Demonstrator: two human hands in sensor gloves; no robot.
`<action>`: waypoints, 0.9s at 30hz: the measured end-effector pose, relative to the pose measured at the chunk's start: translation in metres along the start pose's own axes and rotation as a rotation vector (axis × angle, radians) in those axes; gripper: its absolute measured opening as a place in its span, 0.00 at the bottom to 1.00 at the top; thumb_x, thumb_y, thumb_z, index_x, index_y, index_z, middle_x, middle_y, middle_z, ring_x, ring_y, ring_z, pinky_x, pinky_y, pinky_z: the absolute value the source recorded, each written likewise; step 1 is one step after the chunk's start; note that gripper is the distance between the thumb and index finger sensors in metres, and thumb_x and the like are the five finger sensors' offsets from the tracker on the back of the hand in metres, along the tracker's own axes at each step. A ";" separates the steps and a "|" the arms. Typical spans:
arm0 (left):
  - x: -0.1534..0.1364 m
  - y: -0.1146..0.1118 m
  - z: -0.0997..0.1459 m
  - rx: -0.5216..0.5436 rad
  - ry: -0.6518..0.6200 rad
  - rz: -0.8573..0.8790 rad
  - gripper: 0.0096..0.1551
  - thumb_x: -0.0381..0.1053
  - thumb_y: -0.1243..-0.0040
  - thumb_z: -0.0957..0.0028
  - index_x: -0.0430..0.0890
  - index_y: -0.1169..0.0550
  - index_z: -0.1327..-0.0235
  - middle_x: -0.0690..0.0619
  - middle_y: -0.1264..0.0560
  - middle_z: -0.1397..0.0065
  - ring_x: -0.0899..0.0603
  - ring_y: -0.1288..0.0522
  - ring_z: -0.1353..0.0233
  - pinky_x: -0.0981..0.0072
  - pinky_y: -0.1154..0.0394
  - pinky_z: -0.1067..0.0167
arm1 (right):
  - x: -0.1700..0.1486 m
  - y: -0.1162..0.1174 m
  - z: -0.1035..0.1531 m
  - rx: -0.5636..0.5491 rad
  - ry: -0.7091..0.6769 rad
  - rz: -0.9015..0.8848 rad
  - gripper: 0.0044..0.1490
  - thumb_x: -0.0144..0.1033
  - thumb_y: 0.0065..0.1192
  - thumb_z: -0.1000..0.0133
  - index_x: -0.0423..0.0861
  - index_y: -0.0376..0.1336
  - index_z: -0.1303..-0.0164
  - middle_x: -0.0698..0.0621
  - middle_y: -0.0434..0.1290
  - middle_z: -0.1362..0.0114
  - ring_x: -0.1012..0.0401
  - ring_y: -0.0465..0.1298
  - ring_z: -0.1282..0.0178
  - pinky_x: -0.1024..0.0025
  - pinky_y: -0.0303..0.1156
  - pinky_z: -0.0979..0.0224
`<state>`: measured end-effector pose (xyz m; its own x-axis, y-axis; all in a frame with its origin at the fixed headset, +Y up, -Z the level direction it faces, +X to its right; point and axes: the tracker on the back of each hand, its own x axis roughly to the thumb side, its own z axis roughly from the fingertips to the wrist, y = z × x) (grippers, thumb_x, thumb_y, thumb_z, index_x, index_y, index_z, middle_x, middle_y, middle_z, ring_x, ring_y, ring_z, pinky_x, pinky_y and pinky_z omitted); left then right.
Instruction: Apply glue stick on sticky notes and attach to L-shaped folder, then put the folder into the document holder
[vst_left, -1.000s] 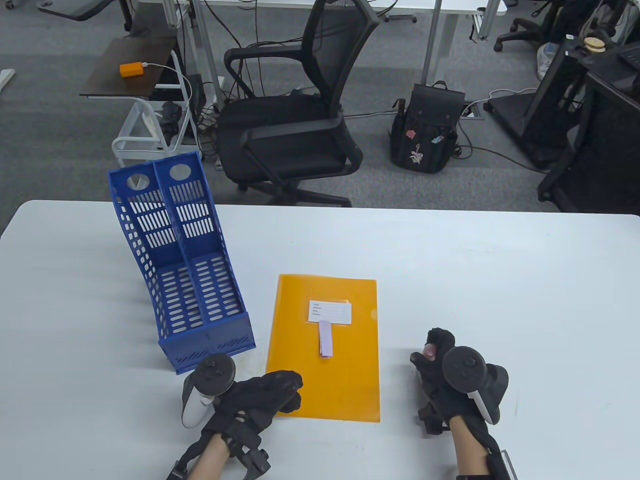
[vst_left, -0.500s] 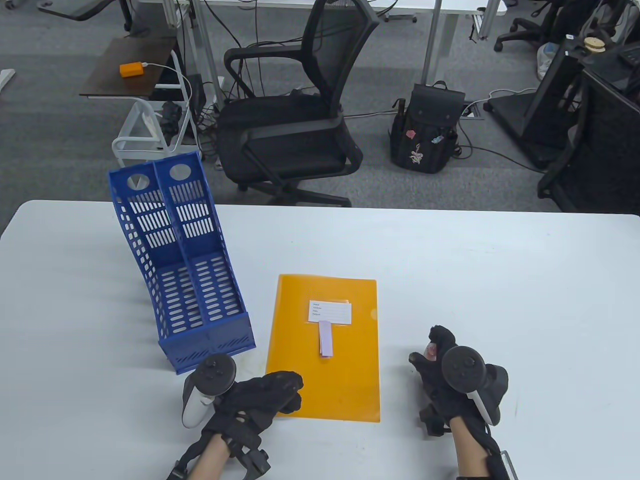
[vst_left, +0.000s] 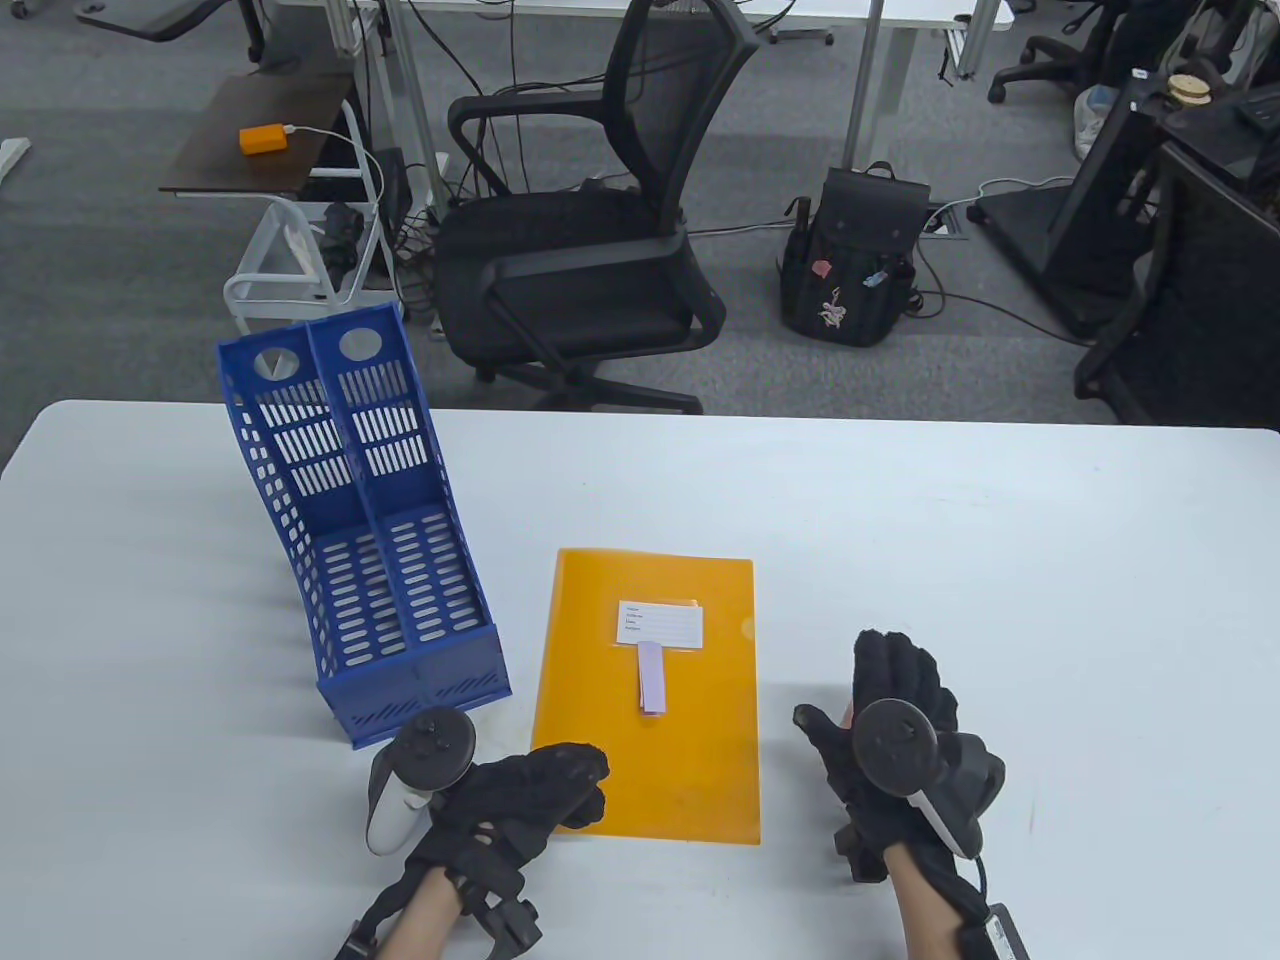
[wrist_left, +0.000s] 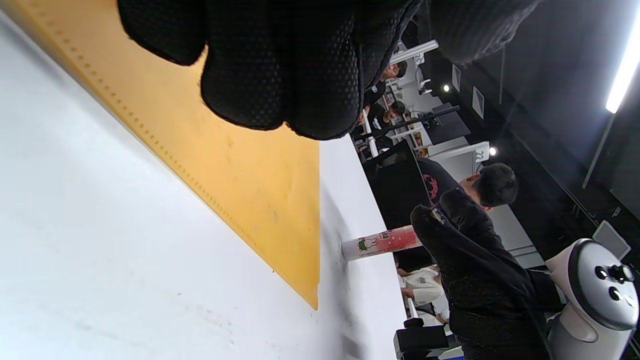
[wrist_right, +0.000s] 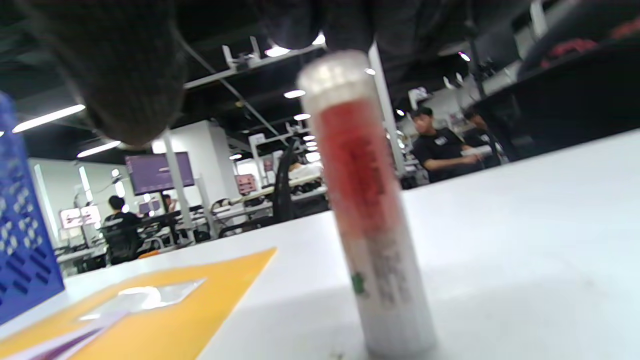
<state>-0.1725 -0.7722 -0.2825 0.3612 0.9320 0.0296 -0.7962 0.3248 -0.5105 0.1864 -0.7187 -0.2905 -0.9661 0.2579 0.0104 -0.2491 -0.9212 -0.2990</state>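
Note:
The orange L-shaped folder (vst_left: 690, 770) lies flat at the table's front middle. A white label (vst_left: 660, 624) and a purple sticky-note strip (vst_left: 652, 682) lie on it. My left hand (vst_left: 560, 785) rests with loosely curled fingers on the folder's (wrist_left: 240, 165) front left corner. The pink and white glue stick (wrist_right: 367, 225) stands upright and capped on the table right of the folder. My right hand (vst_left: 895, 690) hovers over the glue stick (wrist_left: 382, 243) with straight fingers and does not grip it. The blue document holder (vst_left: 370, 560) stands to the left.
The white table (vst_left: 1000, 560) stretches to the right and to the back. A black office chair (vst_left: 590, 240) and a backpack (vst_left: 860, 265) stand beyond its far edge. People sit at desks in the background.
My right hand has uncurled from the glue stick, fingers now straight above it. The stick stays standing. The left hand and the folder have not moved.

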 end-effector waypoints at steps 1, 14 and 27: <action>0.001 0.000 0.000 0.002 -0.004 -0.003 0.35 0.63 0.45 0.45 0.41 0.25 0.34 0.44 0.17 0.42 0.39 0.20 0.40 0.37 0.31 0.35 | 0.008 0.000 0.002 -0.012 -0.042 0.028 0.62 0.59 0.71 0.53 0.38 0.47 0.19 0.35 0.49 0.17 0.37 0.47 0.20 0.34 0.46 0.26; 0.035 0.011 0.006 0.241 0.131 -0.540 0.40 0.65 0.33 0.51 0.44 0.26 0.31 0.44 0.20 0.35 0.38 0.21 0.37 0.36 0.32 0.34 | 0.094 0.038 0.036 0.219 -0.364 0.143 0.57 0.59 0.68 0.50 0.42 0.49 0.19 0.35 0.57 0.19 0.36 0.63 0.24 0.37 0.63 0.29; 0.016 0.001 -0.035 0.157 0.639 -0.944 0.46 0.68 0.39 0.49 0.39 0.32 0.28 0.41 0.26 0.34 0.40 0.22 0.41 0.38 0.32 0.35 | 0.089 0.070 0.034 0.444 -0.300 0.249 0.48 0.56 0.70 0.51 0.38 0.65 0.28 0.35 0.70 0.27 0.41 0.72 0.32 0.44 0.72 0.36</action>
<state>-0.1506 -0.7628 -0.3131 0.9902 0.0694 -0.1214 -0.1130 0.9084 -0.4025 0.0804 -0.7698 -0.2783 -0.9600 -0.0158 0.2797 0.0454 -0.9940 0.0999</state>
